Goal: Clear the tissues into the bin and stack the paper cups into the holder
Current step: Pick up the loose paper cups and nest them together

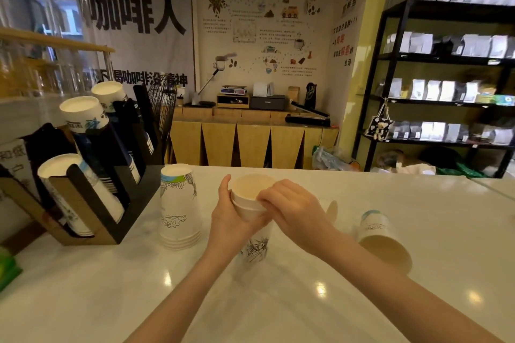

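Observation:
Both hands meet on a short stack of white paper cups (252, 198) held upright above the white counter (278, 301). My left hand (228, 220) wraps the stack's side from the left. My right hand (292, 209) grips the rim of the top cup from the right. An upside-down stack of printed cups (178, 206) stands to the left of my hands. One cup (383, 239) lies on its side at the right, mouth toward me. Behind my right hand another cup (330, 209) is partly hidden. The black cup holder (111, 175) at the left carries several slanted cup stacks.
A green object (7, 270) sits at the counter's left edge. Beyond the counter are a wooden cabinet (250, 142) with a scale and boxes, and black shelves (446, 92) of bags at the right. No tissues or bin are in view.

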`<state>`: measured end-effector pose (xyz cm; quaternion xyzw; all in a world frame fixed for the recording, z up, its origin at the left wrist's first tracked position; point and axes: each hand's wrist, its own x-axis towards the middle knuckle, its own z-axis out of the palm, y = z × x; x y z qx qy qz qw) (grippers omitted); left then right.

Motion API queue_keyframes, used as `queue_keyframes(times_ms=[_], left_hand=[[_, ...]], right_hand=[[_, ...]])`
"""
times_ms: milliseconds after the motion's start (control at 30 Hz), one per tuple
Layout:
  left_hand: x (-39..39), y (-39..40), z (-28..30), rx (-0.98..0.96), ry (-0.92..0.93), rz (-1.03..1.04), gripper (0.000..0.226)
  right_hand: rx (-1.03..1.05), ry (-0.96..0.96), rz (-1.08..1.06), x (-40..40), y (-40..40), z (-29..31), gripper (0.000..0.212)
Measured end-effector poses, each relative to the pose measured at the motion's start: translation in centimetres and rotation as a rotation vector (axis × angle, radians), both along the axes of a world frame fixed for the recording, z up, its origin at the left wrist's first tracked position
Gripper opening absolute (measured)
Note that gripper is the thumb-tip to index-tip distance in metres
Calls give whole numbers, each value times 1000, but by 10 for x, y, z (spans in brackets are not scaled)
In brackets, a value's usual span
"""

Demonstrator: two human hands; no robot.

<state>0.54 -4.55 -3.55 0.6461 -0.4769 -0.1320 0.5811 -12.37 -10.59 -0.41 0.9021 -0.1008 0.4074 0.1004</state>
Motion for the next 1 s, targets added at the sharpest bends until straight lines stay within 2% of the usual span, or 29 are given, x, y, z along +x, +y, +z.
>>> queue_keyframes(times_ms=[200, 333, 400, 500, 567, 633, 700, 767, 867, 933, 1000], left_hand=[[3, 1, -6, -12, 12, -14, 110], [-2, 4, -8, -21, -28, 48, 114], [-6, 8, -7, -61, -188, 112, 114], [-18, 15, 2, -248, -612, 123, 95], [-30, 13, 8, -357, -837, 45, 83], [-43, 5, 11, -370, -967, -75, 75], [-53, -9, 8, -298, -1018, -208, 74], [-60, -26, 2, -141, -1029, -295, 79], [-66, -55, -3, 130, -1038, -311, 91], [-70, -75, -4, 254, -1048, -296, 97], [-74, -93, -7, 314, -1045, -276, 102]], right_hand=[[34, 75, -47, -4, 1, -5, 16], [82, 89, -56, -11, 1, -1, 25], [159, 44, -79, -23, -2, 1, 30], [232, -24, -170, -49, -14, 4, 33], [308, -70, -255, -70, -23, 4, 34], [406, -88, -339, -93, -28, 3, 36], [515, -60, -416, -114, -31, 3, 42], [644, 37, -464, -135, -34, 3, 47], [858, 337, -504, -163, -38, 1, 62], [870, 502, -546, -176, -37, 1, 75], [768, 586, -601, -183, -38, 1, 80]])
